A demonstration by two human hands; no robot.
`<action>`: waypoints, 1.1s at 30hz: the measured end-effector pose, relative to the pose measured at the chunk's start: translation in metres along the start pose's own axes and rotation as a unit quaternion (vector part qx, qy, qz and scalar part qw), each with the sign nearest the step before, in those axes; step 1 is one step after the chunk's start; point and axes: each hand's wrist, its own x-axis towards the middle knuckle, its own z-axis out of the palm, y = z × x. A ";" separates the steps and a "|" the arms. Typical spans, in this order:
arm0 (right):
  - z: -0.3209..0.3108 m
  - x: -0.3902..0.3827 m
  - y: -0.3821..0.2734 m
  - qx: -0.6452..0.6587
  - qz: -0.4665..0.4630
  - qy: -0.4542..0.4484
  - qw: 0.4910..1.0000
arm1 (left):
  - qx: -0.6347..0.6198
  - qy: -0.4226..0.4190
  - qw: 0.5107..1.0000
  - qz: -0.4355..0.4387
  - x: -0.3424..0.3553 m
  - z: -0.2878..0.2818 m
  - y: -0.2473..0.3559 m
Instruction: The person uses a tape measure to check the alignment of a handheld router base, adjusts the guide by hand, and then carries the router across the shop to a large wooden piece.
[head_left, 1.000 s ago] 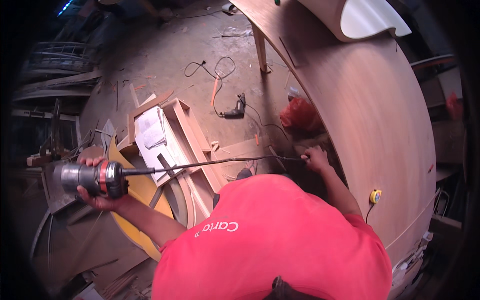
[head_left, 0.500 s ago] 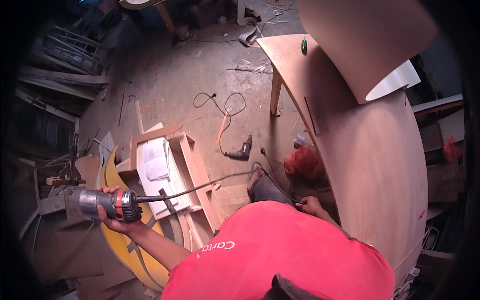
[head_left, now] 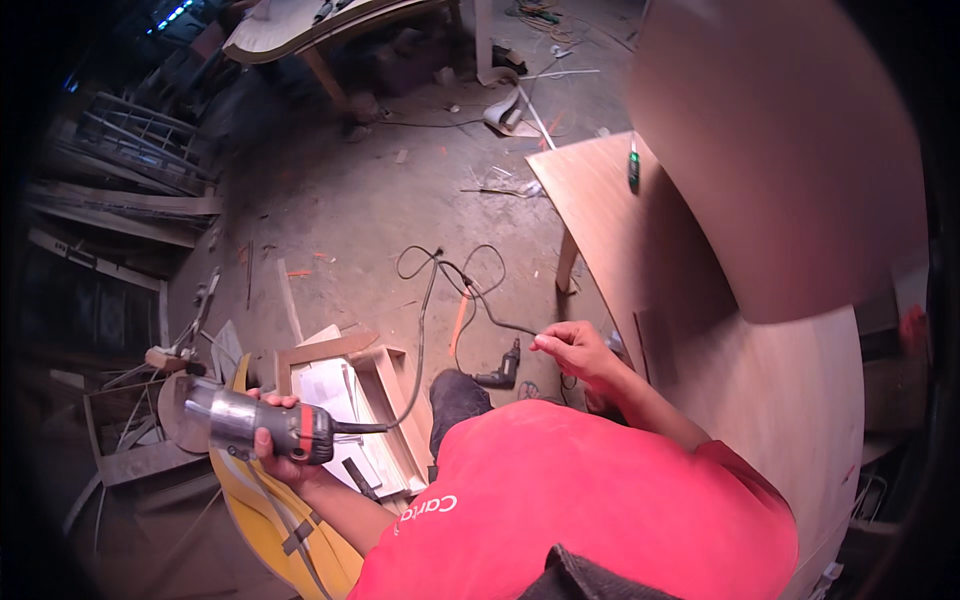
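In my left hand [head_left: 283,462] is a corded trim router [head_left: 245,420], a silver-and-black cylinder with a red band. My fingers wrap around its body out on the left. A black power cord [head_left: 420,340] runs from its end, loops across the floor and comes up to my right hand [head_left: 575,350]. That hand pinches the cord beside the edge of the curved wooden panel [head_left: 770,400]. Below the right hand, a dark power drill [head_left: 507,368] lies on the floor.
A large curved sheet [head_left: 790,170] rises over the panel, near a green-handled screwdriver [head_left: 634,172]. To the left are a wooden frame [head_left: 385,385] with papers [head_left: 335,395] and yellow curved pieces [head_left: 250,500]. A curved-top table [head_left: 320,35] stands far off.
My right hand has risen forward from beside my body, lifting the cord with it. The router has shifted slightly right and nearer, still in my left hand.
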 end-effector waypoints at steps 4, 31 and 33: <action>0.015 0.080 -0.076 0.198 0.068 -0.067 0.976 | 0.033 -0.017 0.999 -0.029 0.069 -0.013 -0.032; -0.047 0.617 -0.305 -0.192 -0.248 -0.120 0.942 | 0.028 -0.332 0.901 -0.278 0.679 0.141 -0.329; -0.086 0.652 -0.322 -0.197 -0.302 -0.094 0.928 | 0.024 -0.325 0.904 -0.277 0.714 0.167 -0.357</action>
